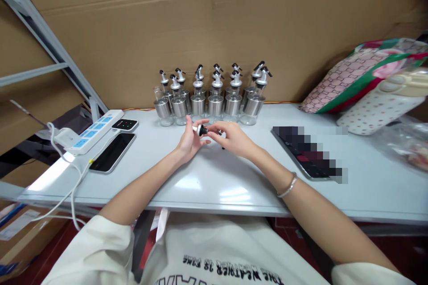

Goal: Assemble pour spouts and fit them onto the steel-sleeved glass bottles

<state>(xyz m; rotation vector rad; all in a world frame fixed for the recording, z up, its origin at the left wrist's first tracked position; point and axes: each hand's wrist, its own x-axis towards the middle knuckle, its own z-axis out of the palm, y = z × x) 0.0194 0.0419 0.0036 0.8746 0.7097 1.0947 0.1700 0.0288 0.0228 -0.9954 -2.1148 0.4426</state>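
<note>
My left hand (191, 140) holds a white and black pour spout (200, 130), its black ribbed end turned to the right. At that end, the closed fingers of my right hand (232, 138) meet the spout; a small dark piece shows by them, too small to name. Behind both hands stand several glass bottles with steel sleeves, such as the middle one (216, 106). Most carry silver spouts with black levers. The front bottle at the far left (162, 109) has an uncovered glass neck with no spout.
On the left lie a phone (113, 152), a small black device (125, 124) and a power strip (96, 132) with white cables. A tablet (302, 152), a dotted white bottle (377, 104) and a pink patterned bag (347, 78) are on the right. Cardboard (133, 40) stands behind.
</note>
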